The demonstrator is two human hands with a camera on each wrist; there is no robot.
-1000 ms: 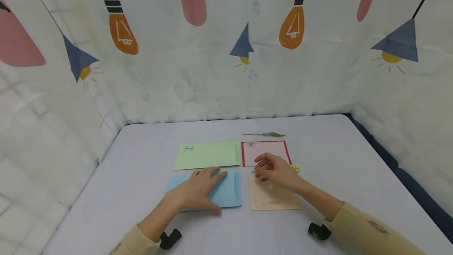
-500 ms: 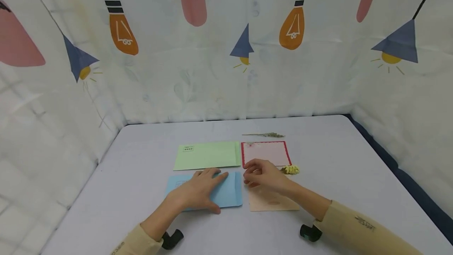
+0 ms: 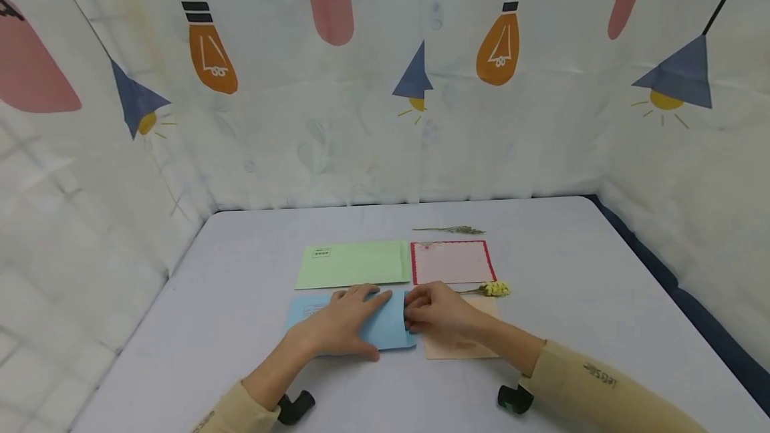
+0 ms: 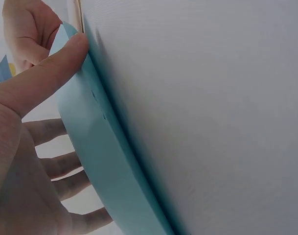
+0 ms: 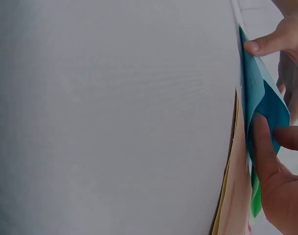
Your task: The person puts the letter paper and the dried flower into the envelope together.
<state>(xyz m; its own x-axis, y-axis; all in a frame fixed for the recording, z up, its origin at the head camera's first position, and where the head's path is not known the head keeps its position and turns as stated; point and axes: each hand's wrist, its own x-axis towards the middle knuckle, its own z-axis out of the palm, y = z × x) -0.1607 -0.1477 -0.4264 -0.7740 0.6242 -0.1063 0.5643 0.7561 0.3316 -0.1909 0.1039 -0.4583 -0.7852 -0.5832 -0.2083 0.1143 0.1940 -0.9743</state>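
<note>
A blue envelope [image 3: 391, 323] lies at the near middle of the table in the head view. My left hand [image 3: 339, 323] spans it, with the thumb at its near edge and the spread fingers towards its far edge. At its right end the envelope's mouth [image 5: 276, 110] gapes, as the right wrist view shows. My right hand [image 3: 442, 313] reaches there, with thumb and a finger apart at the mouth and touching the paper. Below that forearm lies a tan envelope [image 3: 448, 349], partly hidden. A yellow flower sprig [image 3: 496, 289] lies just beyond it.
Behind the blue envelope lies a green envelope [image 3: 355, 266]. A red-bordered card [image 3: 454, 262] is beside it, and a dried sprig [image 3: 457, 229] lies farther back. A patterned cloth [image 3: 361, 139] hangs behind the white table [image 3: 252, 259].
My right hand has moved left from above the tan envelope to the blue envelope's mouth, which now gapes. More of the yellow sprig shows. The left hand has hardly moved.
</note>
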